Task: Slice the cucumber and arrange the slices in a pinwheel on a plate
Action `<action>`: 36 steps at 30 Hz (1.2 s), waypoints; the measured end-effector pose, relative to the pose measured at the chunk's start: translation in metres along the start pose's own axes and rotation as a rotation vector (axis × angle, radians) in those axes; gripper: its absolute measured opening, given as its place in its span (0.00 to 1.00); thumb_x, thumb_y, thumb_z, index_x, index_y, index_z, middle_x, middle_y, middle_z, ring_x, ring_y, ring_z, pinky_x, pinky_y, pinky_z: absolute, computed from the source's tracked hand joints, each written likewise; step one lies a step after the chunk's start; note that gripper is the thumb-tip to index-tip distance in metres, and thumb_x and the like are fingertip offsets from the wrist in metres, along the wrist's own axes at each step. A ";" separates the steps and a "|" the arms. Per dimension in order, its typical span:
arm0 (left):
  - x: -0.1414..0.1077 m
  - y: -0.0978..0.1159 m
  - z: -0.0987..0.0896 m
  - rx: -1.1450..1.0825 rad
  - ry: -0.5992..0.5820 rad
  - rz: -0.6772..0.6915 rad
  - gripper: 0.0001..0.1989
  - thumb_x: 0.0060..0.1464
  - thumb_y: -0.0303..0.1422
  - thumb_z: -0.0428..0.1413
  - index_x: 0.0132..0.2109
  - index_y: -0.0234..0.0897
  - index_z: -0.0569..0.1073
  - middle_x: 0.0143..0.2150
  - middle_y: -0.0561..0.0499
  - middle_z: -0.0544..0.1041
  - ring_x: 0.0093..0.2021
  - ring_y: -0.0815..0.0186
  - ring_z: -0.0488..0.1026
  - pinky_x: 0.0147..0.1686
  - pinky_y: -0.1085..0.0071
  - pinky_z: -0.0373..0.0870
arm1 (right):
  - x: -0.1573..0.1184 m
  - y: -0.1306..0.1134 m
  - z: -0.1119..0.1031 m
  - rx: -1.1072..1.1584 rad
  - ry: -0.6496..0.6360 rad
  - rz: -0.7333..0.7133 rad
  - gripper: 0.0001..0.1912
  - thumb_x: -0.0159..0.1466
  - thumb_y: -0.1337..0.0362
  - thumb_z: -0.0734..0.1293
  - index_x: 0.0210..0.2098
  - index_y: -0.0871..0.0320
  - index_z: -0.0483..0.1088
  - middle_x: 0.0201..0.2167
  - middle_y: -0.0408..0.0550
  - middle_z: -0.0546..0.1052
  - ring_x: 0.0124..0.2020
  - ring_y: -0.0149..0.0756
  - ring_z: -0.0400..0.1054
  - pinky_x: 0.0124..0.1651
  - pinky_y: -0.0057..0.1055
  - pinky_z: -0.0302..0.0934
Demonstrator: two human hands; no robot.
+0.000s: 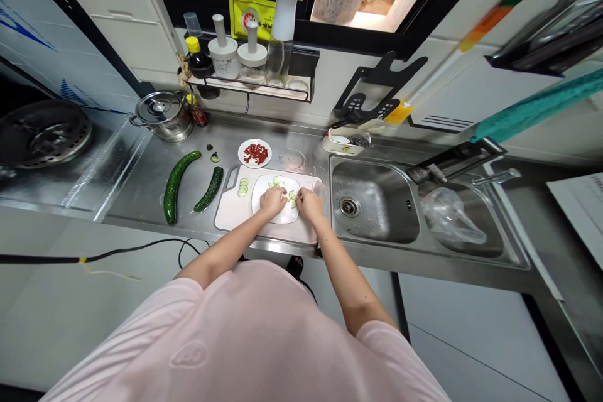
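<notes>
Head view: curling left hand (pixel 283 195) and right hand (pixel 300 196) nearly closed, apparently pinching green slices (pixel 293 200) over plate (pixel 285 216), with red-filled dish (pixel 242 149) beyond.

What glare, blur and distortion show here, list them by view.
Head view: the wide lens stretches things toward the edges and tilts the window, whose lower part glares near white; bright reflections streak the steel counter; the rack at upper right looks smeared; the pan at far left sinks into shade.
</notes>
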State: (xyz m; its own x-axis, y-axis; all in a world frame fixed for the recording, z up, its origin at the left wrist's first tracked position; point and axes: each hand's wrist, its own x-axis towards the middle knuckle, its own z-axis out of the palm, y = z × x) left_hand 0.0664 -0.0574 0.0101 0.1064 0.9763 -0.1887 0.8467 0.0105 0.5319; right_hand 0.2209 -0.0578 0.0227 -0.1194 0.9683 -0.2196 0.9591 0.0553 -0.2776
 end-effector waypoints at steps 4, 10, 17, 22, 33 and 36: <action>0.005 -0.001 0.002 0.006 -0.003 0.040 0.11 0.55 0.34 0.52 0.44 0.41 0.74 0.45 0.47 0.73 0.45 0.61 0.68 0.42 0.68 0.62 | -0.007 -0.001 0.007 -0.013 -0.001 0.039 0.10 0.65 0.62 0.59 0.43 0.59 0.67 0.41 0.53 0.73 0.41 0.37 0.66 0.37 0.27 0.53; 0.011 0.000 0.004 0.059 -0.044 0.067 0.09 0.56 0.35 0.53 0.42 0.42 0.75 0.44 0.49 0.72 0.45 0.64 0.68 0.42 0.70 0.63 | -0.008 -0.002 0.018 0.002 0.026 0.087 0.09 0.65 0.61 0.60 0.41 0.57 0.67 0.39 0.49 0.74 0.38 0.36 0.66 0.35 0.27 0.52; 0.013 0.000 0.006 0.072 -0.044 0.082 0.09 0.54 0.34 0.54 0.43 0.42 0.75 0.44 0.49 0.72 0.44 0.64 0.68 0.42 0.71 0.63 | -0.008 -0.002 0.022 0.026 0.033 0.100 0.09 0.65 0.61 0.59 0.40 0.57 0.67 0.39 0.49 0.74 0.38 0.35 0.66 0.35 0.27 0.51; 0.012 -0.001 0.006 0.073 -0.040 0.115 0.10 0.55 0.34 0.53 0.44 0.41 0.75 0.43 0.49 0.72 0.44 0.64 0.68 0.42 0.71 0.64 | -0.009 0.000 0.026 0.058 0.052 0.104 0.10 0.65 0.60 0.59 0.40 0.57 0.68 0.38 0.49 0.74 0.38 0.35 0.66 0.36 0.27 0.51; -0.001 -0.011 0.012 0.130 -0.013 0.298 0.12 0.58 0.32 0.51 0.44 0.44 0.77 0.42 0.49 0.72 0.46 0.63 0.66 0.41 0.70 0.64 | -0.002 0.011 0.026 0.073 0.077 0.218 0.14 0.66 0.55 0.57 0.39 0.56 0.69 0.39 0.49 0.75 0.37 0.35 0.67 0.35 0.27 0.53; -0.003 -0.013 0.013 0.142 -0.002 0.323 0.12 0.58 0.33 0.50 0.44 0.45 0.77 0.43 0.49 0.72 0.45 0.64 0.65 0.40 0.70 0.65 | -0.002 0.012 0.026 0.044 0.077 0.188 0.15 0.67 0.55 0.57 0.39 0.57 0.70 0.38 0.49 0.75 0.36 0.35 0.67 0.35 0.27 0.53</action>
State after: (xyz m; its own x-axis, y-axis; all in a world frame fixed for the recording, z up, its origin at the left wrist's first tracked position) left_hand 0.0621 -0.0629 -0.0067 0.3816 0.9238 -0.0307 0.8333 -0.3294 0.4440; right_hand 0.2258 -0.0655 -0.0045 0.0826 0.9763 -0.2002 0.9503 -0.1376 -0.2794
